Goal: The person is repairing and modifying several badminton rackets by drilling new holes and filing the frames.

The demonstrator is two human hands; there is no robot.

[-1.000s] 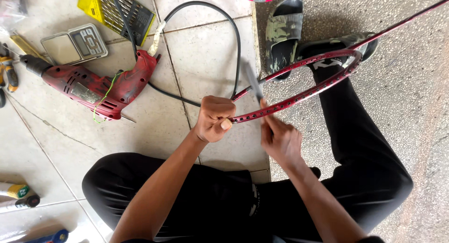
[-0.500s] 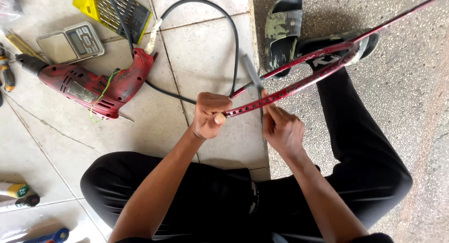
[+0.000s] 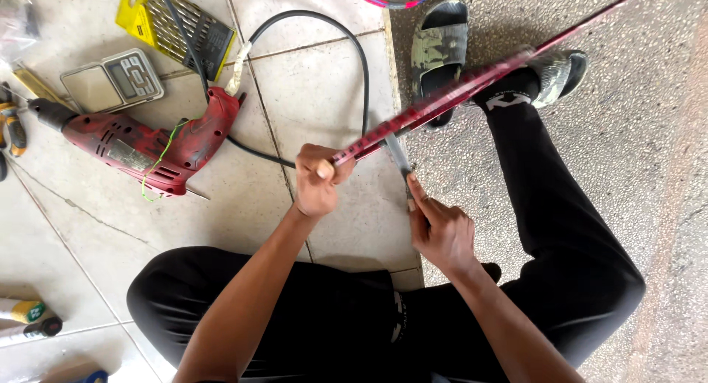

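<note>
Pale floor tiles (image 3: pixel 324 81) fill the left part of the view and meet a rough speckled concrete floor (image 3: pixel 649 132) on the right; the person sits on the ground in black trousers (image 3: pixel 560 228), one leg stretched out toward a camouflage sandal (image 3: pixel 560 70) on the foot, a second sandal (image 3: pixel 440 47) lying just beside it; the left hand (image 3: pixel 317 180) is closed in a fist around the near end of a thin red racket frame (image 3: pixel 435 106), thumb pressed over the curled fingers; the frame runs slanting up and away to the right, over the stretched leg, and leaves the view at the top right corner; the right hand (image 3: pixel 441 232) grips a narrow grey tool (image 3: pixel 400 156), fingers wrapped together about its lower part and forefinger laid along it, the tool's tip meeting the frame just right of the left fist; a red electric drill (image 3: pixel 140 143) lies on the tiles to the left, well apart from the hands, its black cable (image 3: pixel 346 36) looping above them; a small digital scale (image 3: pixel 114 79) sits beyond the drill, beside a yellow case of drill bits (image 3: pixel 177 22).
</note>
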